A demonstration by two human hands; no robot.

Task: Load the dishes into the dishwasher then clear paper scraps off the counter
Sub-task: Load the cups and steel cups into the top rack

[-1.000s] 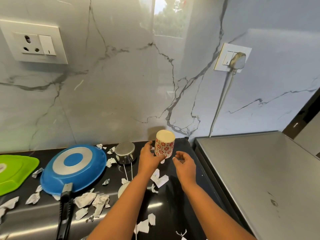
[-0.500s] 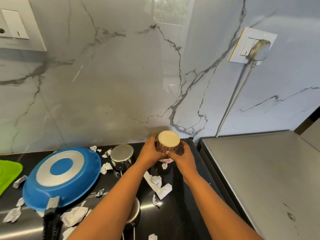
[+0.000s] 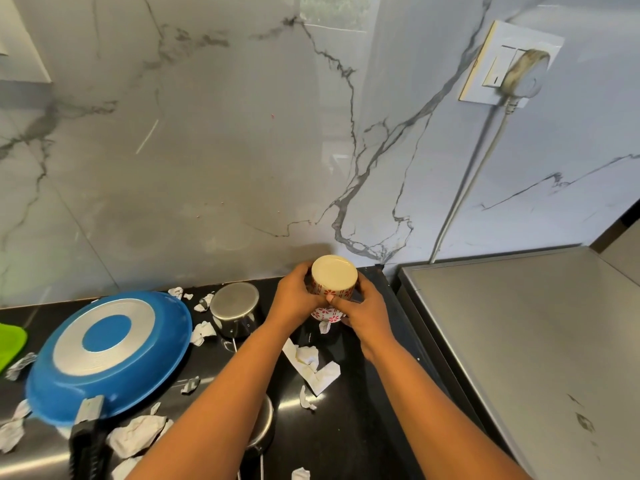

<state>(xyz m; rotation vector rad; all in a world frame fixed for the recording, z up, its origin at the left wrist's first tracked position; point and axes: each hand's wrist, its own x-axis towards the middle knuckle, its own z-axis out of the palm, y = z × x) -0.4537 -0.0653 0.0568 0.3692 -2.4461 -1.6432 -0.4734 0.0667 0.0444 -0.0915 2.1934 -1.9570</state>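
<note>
A white cup [image 3: 333, 277] with a red flower pattern is upside down at the back of the black counter [image 3: 360, 431], near the wall. My left hand [image 3: 294, 299] grips its left side and my right hand [image 3: 365, 315] grips its right side and front. A second patterned piece [image 3: 325, 315] shows just below the cup between my hands. An upturned blue frying pan [image 3: 107, 355] lies to the left with its black handle [image 3: 86, 441] toward me. An inverted steel cup [image 3: 235, 308] stands beside my left hand. Paper scraps [image 3: 315, 370] litter the counter.
A grey steel appliance top [image 3: 519, 341] fills the right side, slightly higher than the counter. A plug and cord [image 3: 485, 150] run down the marble wall behind it. A green board [image 3: 10, 341] sits at the far left. Another steel vessel [image 3: 263, 427] lies under my left forearm.
My right hand moved in from beside the cup and closed on it; both hands now hold it. The view shifted right and closer to the cup.
</note>
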